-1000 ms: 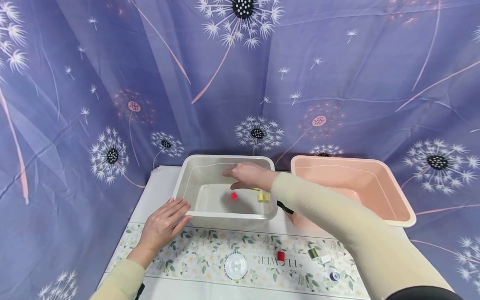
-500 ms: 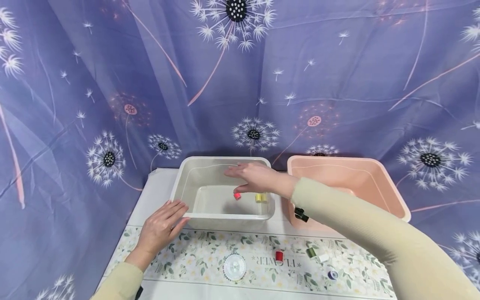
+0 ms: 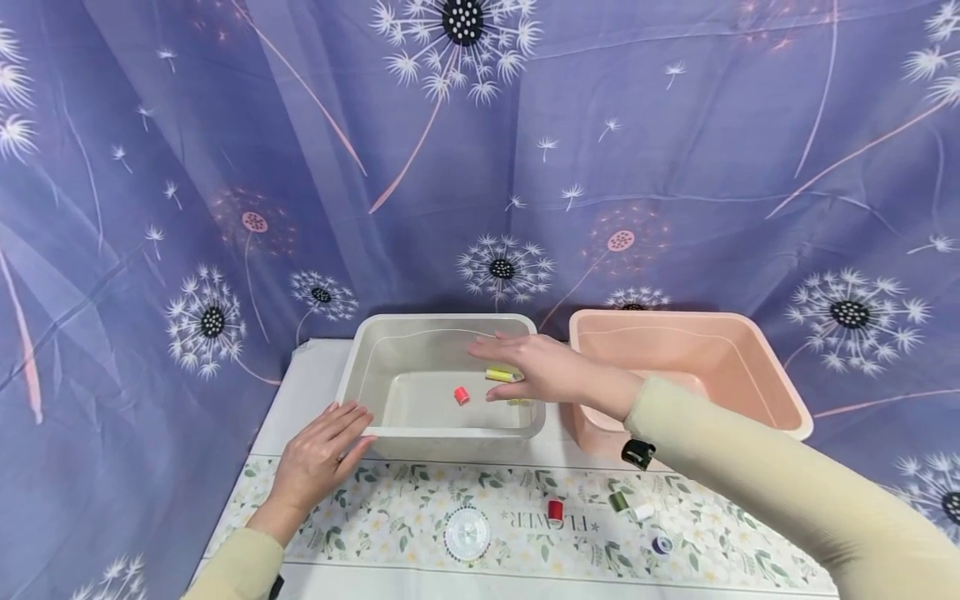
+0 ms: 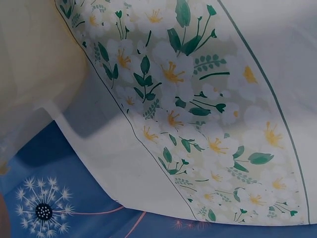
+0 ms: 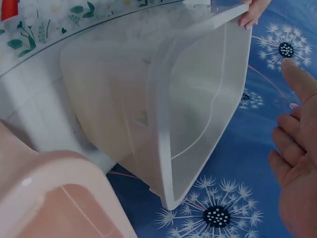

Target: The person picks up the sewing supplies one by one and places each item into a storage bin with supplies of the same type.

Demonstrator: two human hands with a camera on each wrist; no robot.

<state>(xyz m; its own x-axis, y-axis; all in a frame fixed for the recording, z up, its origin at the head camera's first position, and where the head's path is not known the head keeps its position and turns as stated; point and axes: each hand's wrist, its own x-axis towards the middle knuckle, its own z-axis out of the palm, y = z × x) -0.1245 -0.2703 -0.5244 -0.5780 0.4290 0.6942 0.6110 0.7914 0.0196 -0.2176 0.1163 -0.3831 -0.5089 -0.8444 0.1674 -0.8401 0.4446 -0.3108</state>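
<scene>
Plainly, a bright coral spool (image 3: pixel 461 396) and yellow spool (image 3: pixel 500 376) lie sideways, right hand (image 3: pixel 542 369) and left hand (image 3: pixel 317 457) unclenched.

Two tubs (image 3: pixel 450 432), four spools (image 3: pixel 555 512) (tabletop)

The grey bin (image 3: pixel 450 433) stands upright — bright red spool (image 3: pixel 461 396) and yellow spools (image 3: pixel 498 375) inside.
</scene>
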